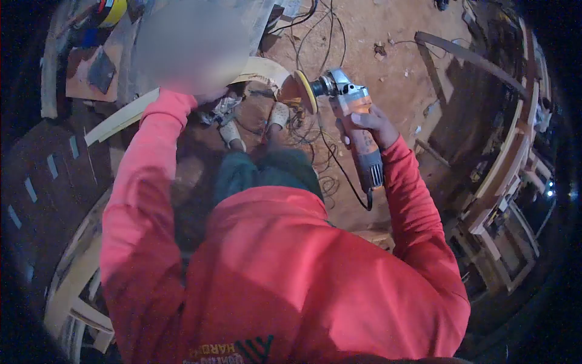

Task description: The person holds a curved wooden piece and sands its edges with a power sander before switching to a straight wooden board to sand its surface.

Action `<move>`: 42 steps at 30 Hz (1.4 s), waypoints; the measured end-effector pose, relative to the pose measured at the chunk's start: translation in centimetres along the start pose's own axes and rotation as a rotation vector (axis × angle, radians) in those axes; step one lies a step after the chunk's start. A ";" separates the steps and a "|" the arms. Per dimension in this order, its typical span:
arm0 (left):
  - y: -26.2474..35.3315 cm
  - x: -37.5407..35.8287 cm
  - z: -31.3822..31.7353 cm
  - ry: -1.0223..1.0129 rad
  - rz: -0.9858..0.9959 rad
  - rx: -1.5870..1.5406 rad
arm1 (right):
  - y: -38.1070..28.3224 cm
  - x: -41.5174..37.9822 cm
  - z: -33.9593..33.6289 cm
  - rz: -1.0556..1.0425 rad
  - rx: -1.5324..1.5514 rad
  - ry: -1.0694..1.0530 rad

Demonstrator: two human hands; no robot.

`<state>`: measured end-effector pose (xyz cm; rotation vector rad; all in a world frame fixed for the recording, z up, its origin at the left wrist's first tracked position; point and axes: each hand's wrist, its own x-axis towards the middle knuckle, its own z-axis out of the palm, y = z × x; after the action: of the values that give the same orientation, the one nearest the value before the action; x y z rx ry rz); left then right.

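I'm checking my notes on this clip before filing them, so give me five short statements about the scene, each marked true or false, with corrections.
1. The right hand grips a power tool. True.
2. The power tool is cordless. False: a black cord comes from its rear end.
3. The disc on the tool has a yellow edge. True.
4. The person wears black boots. False: they have light-coloured shoes with small dark spots or holes.
5. Both sleeves are red. True.
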<state>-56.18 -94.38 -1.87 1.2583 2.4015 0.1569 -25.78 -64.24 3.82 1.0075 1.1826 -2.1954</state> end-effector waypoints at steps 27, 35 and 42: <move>-0.7 -1.0 2.2 0.065 0.015 -0.031 | -0.6 0.2 0.8 -0.059 -0.070 0.029; 0.2 -2.6 1.7 0.058 0.003 -0.031 | -0.7 0.0 0.3 -0.076 0.003 -0.004; -1.4 -2.7 4.0 0.106 0.037 -0.103 | 0.3 0.5 -0.2 -0.028 -0.024 -0.007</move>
<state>-54.28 -97.75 -5.04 1.2766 2.4260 0.3618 -25.82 -64.30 3.23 0.9783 1.2237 -2.1997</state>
